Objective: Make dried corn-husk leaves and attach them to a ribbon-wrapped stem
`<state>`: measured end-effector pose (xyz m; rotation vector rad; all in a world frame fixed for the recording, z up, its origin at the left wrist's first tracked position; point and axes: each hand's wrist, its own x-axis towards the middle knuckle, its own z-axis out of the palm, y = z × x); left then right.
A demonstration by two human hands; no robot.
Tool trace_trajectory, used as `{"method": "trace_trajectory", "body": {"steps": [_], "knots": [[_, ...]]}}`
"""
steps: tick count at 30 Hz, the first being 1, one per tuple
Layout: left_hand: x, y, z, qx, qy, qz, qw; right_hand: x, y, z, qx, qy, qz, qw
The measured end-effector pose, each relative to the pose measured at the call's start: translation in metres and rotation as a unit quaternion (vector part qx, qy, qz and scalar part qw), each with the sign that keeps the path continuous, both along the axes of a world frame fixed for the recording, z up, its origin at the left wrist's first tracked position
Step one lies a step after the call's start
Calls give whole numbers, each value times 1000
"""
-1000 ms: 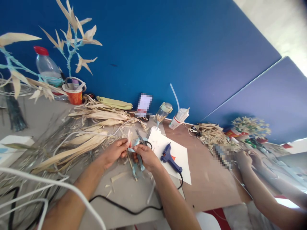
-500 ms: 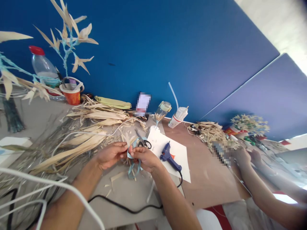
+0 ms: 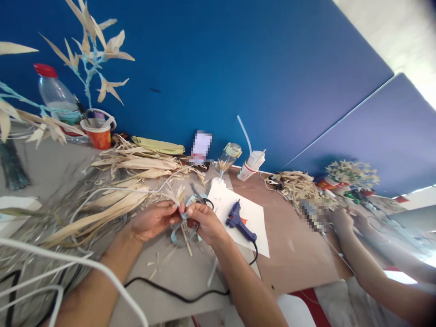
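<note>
Between its pinched fingertips, my left hand (image 3: 153,221) holds a small corn-husk flower (image 3: 178,194), its pale petals pointing up. My right hand (image 3: 208,223) is closed on a light blue strip (image 3: 175,237) at the flower's base, and the strip's loose loop hangs below the fingers. A thin straw-coloured stem (image 3: 187,243) sticks out downward between the hands. Just behind my right hand lie scissors (image 3: 207,202) with black handles. To the right, a blue glue gun (image 3: 235,217) rests on a white sheet (image 3: 257,218).
Dried husks (image 3: 126,200) spread over the left side. A white cable (image 3: 102,268) arcs across the front left, and a black cord (image 3: 170,295) crosses the near edge. A paper cup (image 3: 247,170) and a jar (image 3: 232,152) stand behind. At right are another person's hands (image 3: 342,220).
My fingers have shifted around the flower's base. The petals now show more above my fingertips, and the stem has come into sight below. The view has shifted slightly.
</note>
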<state>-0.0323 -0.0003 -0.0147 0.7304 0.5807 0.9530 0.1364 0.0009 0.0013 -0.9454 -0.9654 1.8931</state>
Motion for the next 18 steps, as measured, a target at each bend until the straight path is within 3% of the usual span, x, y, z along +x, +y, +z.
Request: {"method": "trace_trajectory", "body": {"steps": [5,10,14,18], "knots": [[5,-2,-1,25,19,-10,999,1,-1,2,-17,-54,-6,998],[16,1,-3,19,114,64,991,-3,-1,-4,25,-140,-48,989],[23,3,-4,14,138,131,982,-8,-1,-9,76,-195,-83,974],[25,2,2,8,100,172,980,-5,2,-10,10,-126,-47,991]]}}
